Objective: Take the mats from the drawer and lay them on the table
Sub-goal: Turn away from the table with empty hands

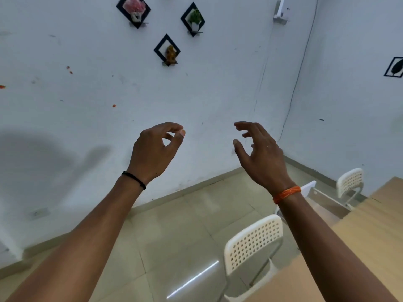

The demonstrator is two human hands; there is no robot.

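Observation:
Both my arms are raised in front of a white wall. My left hand (pixel 156 150) has a black cord at the wrist, and its fingers curl loosely with the thumb near the fingertips, holding nothing. My right hand (pixel 260 152) wears an orange thread band, and its fingers are spread and empty. A light wooden table (pixel 368 234) reaches in from the lower right, under my right forearm. No mats and no drawer are in view.
Two white perforated chairs stand by the table, one near (pixel 253 243) and one far (pixel 350 182). Pale floor tiles (pixel 178 225) fill the middle. Three diamond-shaped black frames (pixel 166 50) hang on the wall, and a thin cable (pixel 298 83) runs down the corner.

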